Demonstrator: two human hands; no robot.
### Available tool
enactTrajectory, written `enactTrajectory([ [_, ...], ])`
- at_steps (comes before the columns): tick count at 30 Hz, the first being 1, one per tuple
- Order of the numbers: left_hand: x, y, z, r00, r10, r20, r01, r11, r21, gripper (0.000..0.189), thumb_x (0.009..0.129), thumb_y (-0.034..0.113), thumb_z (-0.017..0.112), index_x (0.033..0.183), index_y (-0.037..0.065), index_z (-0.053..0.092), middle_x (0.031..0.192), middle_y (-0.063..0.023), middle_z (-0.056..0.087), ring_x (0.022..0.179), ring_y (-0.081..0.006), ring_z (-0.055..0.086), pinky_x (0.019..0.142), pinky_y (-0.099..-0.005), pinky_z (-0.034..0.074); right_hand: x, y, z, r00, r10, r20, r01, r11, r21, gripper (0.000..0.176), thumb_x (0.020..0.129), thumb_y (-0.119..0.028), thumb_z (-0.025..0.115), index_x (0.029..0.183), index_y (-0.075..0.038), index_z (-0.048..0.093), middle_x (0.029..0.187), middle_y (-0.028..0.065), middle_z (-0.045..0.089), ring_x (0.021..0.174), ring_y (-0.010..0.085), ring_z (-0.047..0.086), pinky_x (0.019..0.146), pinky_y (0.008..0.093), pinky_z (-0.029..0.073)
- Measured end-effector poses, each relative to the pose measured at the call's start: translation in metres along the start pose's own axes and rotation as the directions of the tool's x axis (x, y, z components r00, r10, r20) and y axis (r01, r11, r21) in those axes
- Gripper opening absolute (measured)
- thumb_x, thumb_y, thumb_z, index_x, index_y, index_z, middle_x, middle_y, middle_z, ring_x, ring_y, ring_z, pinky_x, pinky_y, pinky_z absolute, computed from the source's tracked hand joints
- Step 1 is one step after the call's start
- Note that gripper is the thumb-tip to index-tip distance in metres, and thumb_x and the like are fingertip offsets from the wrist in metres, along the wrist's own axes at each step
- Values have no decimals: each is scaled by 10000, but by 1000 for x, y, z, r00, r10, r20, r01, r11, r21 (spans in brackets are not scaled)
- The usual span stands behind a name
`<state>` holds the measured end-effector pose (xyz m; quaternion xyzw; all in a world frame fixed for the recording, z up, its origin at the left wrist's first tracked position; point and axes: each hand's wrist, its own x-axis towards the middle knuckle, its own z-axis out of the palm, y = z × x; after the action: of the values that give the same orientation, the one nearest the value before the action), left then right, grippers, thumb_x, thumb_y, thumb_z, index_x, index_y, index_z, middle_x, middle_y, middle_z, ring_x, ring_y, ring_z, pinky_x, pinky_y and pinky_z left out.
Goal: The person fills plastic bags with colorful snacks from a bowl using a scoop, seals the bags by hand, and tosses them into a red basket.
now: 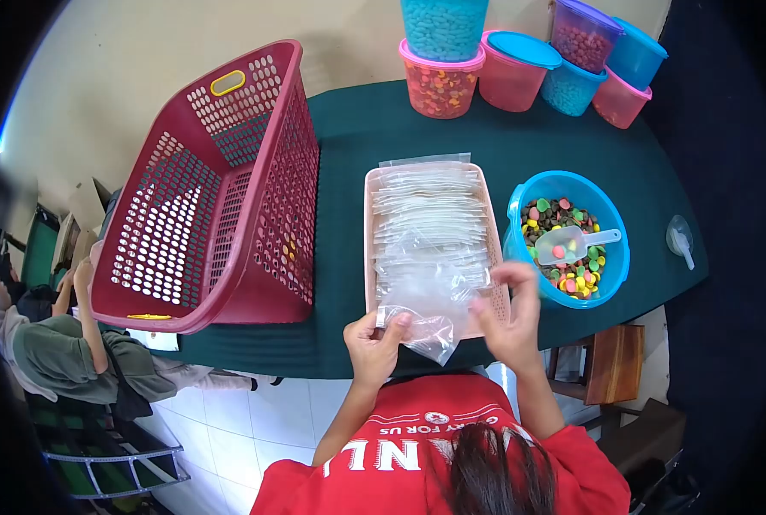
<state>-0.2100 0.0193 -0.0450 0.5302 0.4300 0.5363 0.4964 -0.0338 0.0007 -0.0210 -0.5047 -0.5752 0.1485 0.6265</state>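
My left hand (374, 345) pinches the edge of a clear plastic bag (436, 330) between thumb and fingers. The bag hangs loose over the front of a pink tray (370, 249). My right hand (513, 316), slightly blurred, is at the bag's right side, its thumb and curled fingers apart. Packed upright in the tray is a long row of flat clear bags (430, 206). Right of the tray stands a blue bowl (619, 227) of brown, pink, green and yellow round pieces (585, 279). A clear scoop (568, 245) lies on them.
A large maroon perforated basket (288, 172) stands at left. Lidded tubs (439, 86) are stacked at the back right. A small clear dish with a spoon (680, 242) sits at the table's (349, 129) right edge. Another person (65, 356) is beyond the basket; a wooden stool (615, 365) is below right.
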Motion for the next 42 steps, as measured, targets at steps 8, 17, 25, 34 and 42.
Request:
enactTrajectory([
  [8, -10, 4, 10, 955, 188, 228, -253, 919, 303, 241, 655, 157, 736, 633, -31, 587, 503, -20, 533, 460, -41, 463, 413, -210, 337, -1, -20, -17, 778, 142, 612, -181, 983, 3, 312, 622, -68, 701, 877, -6, 531, 755, 85, 581, 645, 154, 594, 598, 251, 495],
  [17, -15, 40, 64, 864, 373, 338, -454, 867, 205, 527, 507, 308, 808, 883, 44, 549, 867, -109, 574, 818, -220, 555, 718, -332, 437, -8, -13, -60, 904, 270, 332, -300, 953, 39, 256, 698, 40, 556, 951, 4, 533, 781, 92, 602, 612, 116, 598, 523, 223, 485],
  [25, -22, 35, 125, 770, 334, 543, -619, 595, 512, 1024, 427, 342, 801, 1274, 98, 279, 1174, -103, 385, 1192, -282, 322, 961, -567, -73, 8, -8, -113, 761, 379, 527, -467, 883, 39, 326, 692, 34, 617, 985, 9, 474, 772, 47, 579, 686, 68, 576, 605, 234, 487],
  [34, -29, 28, 169, 766, 454, 455, -630, 668, 396, 795, 490, 206, 780, 1173, 54, 402, 1049, -123, 479, 960, -270, 480, 897, -427, 304, 37, 3, -170, 677, 288, 677, -426, 904, 41, 490, 657, -229, 718, 1006, -10, 454, 783, 83, 545, 646, 161, 548, 559, 254, 446],
  [42, -35, 12, 173, 921, 354, 163, -389, 843, 372, 814, 491, 212, 798, 1160, -4, 389, 976, -130, 462, 882, -216, 485, 769, -318, 399, 86, 60, -191, 874, -5, 486, 321, 757, -569, 327, 744, -260, 598, 939, 1, 558, 913, 118, 513, 924, 258, 439, 832, 409, 310],
])
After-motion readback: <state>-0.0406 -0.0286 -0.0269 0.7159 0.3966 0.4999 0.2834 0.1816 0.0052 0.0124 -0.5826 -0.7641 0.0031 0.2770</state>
